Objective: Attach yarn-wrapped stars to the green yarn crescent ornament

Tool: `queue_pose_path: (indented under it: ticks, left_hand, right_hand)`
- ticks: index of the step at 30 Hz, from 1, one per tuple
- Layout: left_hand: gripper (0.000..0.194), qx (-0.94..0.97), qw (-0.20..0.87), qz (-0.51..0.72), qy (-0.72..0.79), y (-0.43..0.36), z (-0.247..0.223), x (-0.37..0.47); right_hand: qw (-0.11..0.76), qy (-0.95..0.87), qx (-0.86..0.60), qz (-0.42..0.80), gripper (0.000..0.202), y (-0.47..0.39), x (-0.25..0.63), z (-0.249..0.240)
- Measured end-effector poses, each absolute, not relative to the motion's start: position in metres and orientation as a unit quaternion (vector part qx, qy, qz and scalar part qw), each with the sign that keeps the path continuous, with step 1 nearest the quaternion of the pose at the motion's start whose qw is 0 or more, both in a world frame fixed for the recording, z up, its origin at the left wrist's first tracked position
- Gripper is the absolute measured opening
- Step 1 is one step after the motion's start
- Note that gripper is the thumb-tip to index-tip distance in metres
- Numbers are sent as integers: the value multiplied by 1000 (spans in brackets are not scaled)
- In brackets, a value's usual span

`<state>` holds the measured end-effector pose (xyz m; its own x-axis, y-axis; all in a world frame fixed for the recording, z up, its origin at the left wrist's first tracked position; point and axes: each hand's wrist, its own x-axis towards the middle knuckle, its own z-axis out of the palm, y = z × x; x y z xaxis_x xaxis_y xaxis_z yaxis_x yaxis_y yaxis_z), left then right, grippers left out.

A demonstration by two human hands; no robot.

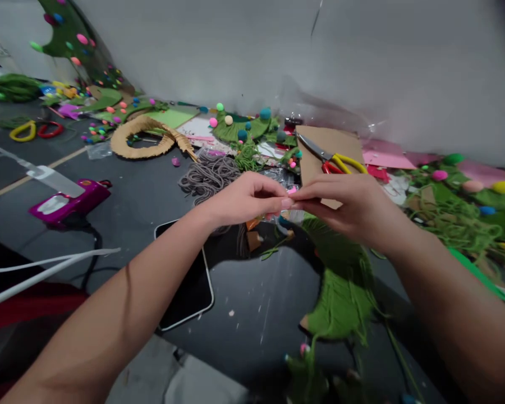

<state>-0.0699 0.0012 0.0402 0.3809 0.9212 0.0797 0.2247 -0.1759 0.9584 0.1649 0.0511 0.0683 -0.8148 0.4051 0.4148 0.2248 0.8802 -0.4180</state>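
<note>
2 hands, both mine, the left hand (pixel 255 197) and the right hand (pixel 356 209); taking clock directions from where their fingertips meet, I count 1 green yarn-wrapped piece (pixel 340 306) at 5 o'clock, its upper end just below my right fingers; 1 cardboard sheet (pixel 340 137) at 1 o'clock, with 1 pair of scissors (pixel 340 163) lying on it, 1 handle red and 1 yellow; 1 bundle of grey yarn (pixel 212 171) at 10 o'clock; 1 tan fringed ring (pixel 120 143) farther out the same way; 1 purple device (pixel 82 203) at 9 o'clock; 1 black-faced phone (pixel 189 297) between 7 and 8 o'clock, partly under my left forearm; the pom-poms on the green piece (pixel 235 132) at 11 o'clock are too crowded to count.

My left forearm slants up from 7 o'clock, the wrist bent, thumb and index finger pointing to 3 o'clock; my right forearm comes in from 4 o'clock, back of the hand up, fingers pointing to 9 o'clock; the tips of both hands touch, and 1 pink bit (pixel 293 190) shows just beside them; whether my fingers are clamped on it I cannot tell.
</note>
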Motion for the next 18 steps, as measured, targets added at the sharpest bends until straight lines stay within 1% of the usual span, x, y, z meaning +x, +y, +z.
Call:
queue_pose_path:
  ticks: [4, 10, 18]
  left_hand:
    - [21, 663, 471, 368, 451, 0, 40, -68]
    - [14, 679, 410, 355, 494, 0, 40, -64]
    - [12, 702, 364, 324, 518, 1, 34, -61]
  right_hand:
    - [223, -940, -184, 183, 17, 59, 165, 67]
    - [161, -946, -202, 197, 19, 66, 167, 57]
    - [153, -942, -219, 205, 19, 69, 168, 48]
